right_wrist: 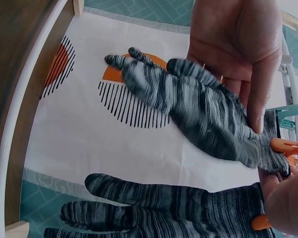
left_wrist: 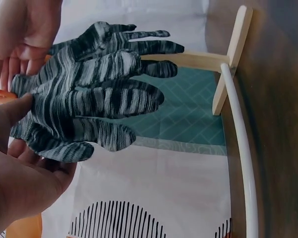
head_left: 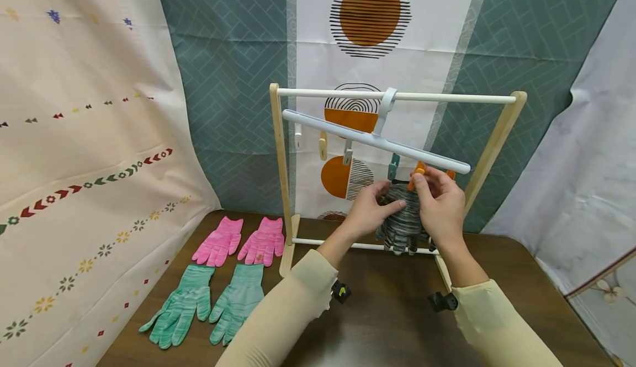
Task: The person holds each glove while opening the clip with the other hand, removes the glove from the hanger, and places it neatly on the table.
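A grey-and-black striped glove [head_left: 401, 218] hangs below the right half of a white hanger [head_left: 348, 133], which tilts down to the right. My left hand [head_left: 370, 209] pinches this glove near its cuff, thumb in front and fingers behind. My right hand [head_left: 442, 204] pinches an orange clip [head_left: 416, 175] at the cuff. Beside it, a teal clip [head_left: 393, 166] sits at the other side of the cuff. In the right wrist view a second striped glove [right_wrist: 164, 206] hangs alongside, with another orange clip [right_wrist: 260, 222] at its cuff. My right hand mostly hides that glove in the head view.
The hanger hooks over the top bar of a wooden rack [head_left: 279, 157]. White, yellow and grey clips [head_left: 323, 146] hang along its left half. Two pink gloves [head_left: 261, 240] and two green gloves [head_left: 186, 306] lie on the brown table [head_left: 377, 328] to the left.
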{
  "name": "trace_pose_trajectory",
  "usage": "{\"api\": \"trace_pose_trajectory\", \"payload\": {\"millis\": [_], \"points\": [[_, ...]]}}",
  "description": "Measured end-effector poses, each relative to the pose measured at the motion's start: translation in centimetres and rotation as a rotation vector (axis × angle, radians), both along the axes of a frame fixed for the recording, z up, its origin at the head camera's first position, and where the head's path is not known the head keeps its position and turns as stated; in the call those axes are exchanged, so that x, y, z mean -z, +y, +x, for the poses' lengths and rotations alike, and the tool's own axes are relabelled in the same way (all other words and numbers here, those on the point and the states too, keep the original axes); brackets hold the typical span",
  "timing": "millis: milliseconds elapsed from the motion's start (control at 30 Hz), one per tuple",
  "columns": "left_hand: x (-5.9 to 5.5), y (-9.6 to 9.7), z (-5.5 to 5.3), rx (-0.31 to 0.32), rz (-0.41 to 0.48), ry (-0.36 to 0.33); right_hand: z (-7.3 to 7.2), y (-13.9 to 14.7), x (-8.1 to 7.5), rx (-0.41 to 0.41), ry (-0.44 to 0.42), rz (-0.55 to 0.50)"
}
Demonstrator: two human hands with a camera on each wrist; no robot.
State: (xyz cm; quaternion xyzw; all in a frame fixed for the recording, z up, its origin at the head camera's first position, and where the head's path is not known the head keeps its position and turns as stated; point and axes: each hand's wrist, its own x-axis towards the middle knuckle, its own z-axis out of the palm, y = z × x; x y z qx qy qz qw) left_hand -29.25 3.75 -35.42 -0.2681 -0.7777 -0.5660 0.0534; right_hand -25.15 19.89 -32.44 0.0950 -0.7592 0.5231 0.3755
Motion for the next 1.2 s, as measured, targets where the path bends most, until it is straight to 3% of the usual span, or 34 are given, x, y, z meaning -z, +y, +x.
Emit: {"api": "trace_pose_trajectory", "payload": {"millis": [300, 833, 1200], "points": [[0.07, 0.44, 0.35, 0.052, 0.067, -0.015, 0.22, 0.04, -0.10, 0.026, 0.009, -0.004], [0.30, 0.60, 0.65, 0.078, 0.102, -0.050, 0.11, 0.13, 0.11, 0.049, 0.048, -0.026], [0.44, 0.43, 0.78, 0.027, 0.070, -0.074, 0.00, 0.20, -0.14, 0.026, 0.069, -0.031]]}}
